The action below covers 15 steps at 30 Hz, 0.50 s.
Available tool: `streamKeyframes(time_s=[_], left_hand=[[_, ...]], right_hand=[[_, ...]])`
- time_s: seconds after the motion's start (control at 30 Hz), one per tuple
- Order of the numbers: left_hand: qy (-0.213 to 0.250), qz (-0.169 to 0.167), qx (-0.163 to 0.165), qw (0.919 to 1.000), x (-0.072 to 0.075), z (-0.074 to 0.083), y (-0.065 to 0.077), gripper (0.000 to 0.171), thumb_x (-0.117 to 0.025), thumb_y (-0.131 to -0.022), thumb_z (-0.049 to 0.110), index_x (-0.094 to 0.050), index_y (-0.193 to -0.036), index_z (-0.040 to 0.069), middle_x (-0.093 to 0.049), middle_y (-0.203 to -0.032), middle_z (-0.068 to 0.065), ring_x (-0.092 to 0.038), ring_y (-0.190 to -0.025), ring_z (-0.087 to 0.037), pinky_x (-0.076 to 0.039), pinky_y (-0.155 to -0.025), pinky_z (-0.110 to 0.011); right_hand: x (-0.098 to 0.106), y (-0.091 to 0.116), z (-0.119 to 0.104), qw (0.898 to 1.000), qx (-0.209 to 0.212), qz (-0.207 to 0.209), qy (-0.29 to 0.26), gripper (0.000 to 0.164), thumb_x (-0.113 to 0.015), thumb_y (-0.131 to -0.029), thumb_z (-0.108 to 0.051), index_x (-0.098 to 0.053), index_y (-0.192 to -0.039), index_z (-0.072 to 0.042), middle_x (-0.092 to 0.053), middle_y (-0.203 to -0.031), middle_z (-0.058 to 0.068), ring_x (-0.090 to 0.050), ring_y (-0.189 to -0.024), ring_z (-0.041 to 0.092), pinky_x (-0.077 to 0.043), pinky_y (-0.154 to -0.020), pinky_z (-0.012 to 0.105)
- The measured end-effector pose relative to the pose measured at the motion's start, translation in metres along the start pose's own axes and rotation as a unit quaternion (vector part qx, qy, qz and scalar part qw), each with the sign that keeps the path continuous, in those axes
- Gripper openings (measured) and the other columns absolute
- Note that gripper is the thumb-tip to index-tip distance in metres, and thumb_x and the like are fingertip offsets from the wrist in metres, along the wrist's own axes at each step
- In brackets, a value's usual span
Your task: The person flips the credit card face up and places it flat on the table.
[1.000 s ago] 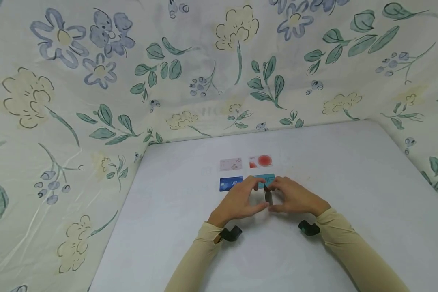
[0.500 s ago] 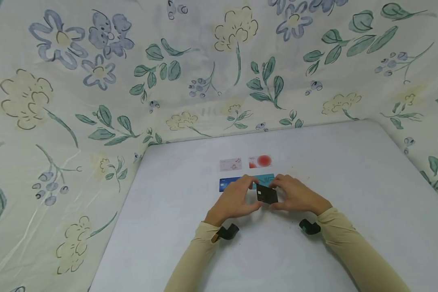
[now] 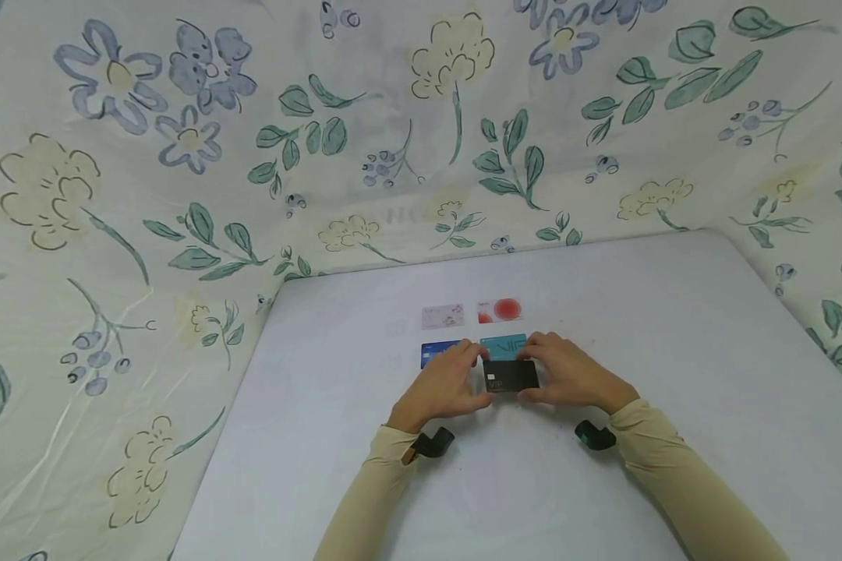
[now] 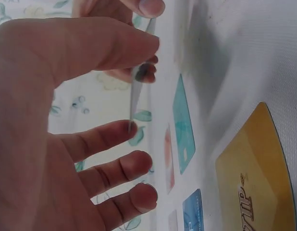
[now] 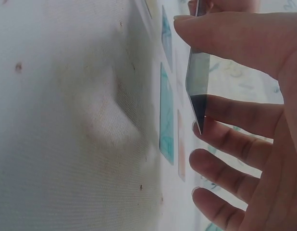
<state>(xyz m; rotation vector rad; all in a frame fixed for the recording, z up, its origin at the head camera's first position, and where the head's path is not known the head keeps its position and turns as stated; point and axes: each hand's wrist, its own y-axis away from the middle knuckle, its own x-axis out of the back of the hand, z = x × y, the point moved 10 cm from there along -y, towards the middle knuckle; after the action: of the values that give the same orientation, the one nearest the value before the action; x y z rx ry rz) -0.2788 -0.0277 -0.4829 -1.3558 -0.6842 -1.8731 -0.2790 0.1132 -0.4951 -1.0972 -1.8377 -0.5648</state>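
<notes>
A black VIP card (image 3: 512, 376) is held between both hands, its face turned up toward the head camera. My left hand (image 3: 440, 388) pinches its left end between thumb and index finger, the other fingers spread apart. At the opposite end, my right hand (image 3: 571, 377) grips the card with thumb and fingers. The wrist views show the card raised off the table, edge-on. Just behind it lies a teal VIP card (image 3: 497, 347), partly covered in the head view. A blue card (image 3: 436, 353) is partly hidden by my left hand.
Farther back lie a pale pink card (image 3: 443, 315) and a white-and-red card (image 3: 500, 310). A gold card (image 4: 254, 168) lies near my left hand, hidden in the head view. The white table (image 3: 309, 413) meets a floral cloth (image 3: 393, 202) behind.
The black card has turned from nearly edge-on to face the head camera. My left hand has shifted left and slightly back; the right hand has barely moved.
</notes>
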Motion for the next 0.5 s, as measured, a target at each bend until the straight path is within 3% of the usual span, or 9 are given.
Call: streamKeyframes(time_s=[0.27,0.5], left_hand=[[-0.002,-0.028,0.012,0.9995,-0.006,-0.003,0.001,0.054,-0.076,-0.085,0.045,-0.060,-0.129,0.016,-0.060,-0.114,-0.002,-0.057,-0.101,-0.016,-0.055,-0.091,-0.033],[-0.020,-0.047,0.024,0.9984,-0.013,-0.005,0.003,0.056,-0.079,-0.084,0.048,-0.061,-0.128,0.019,-0.059,-0.114,-0.001,-0.054,-0.099,-0.015,-0.054,-0.090,-0.032]], right_hand=[[-0.002,0.000,-0.003,1.000,-0.009,-0.013,0.017,0.059,-0.089,-0.078,-0.040,-0.070,-0.126,-0.013,-0.062,-0.125,0.006,-0.056,-0.115,0.026,-0.052,-0.100,0.049],[-0.008,0.000,-0.003,0.999,-0.009,-0.024,0.019,0.058,-0.092,-0.075,-0.039,-0.071,-0.123,-0.012,-0.063,-0.122,0.005,-0.056,-0.112,0.023,-0.053,-0.098,0.046]])
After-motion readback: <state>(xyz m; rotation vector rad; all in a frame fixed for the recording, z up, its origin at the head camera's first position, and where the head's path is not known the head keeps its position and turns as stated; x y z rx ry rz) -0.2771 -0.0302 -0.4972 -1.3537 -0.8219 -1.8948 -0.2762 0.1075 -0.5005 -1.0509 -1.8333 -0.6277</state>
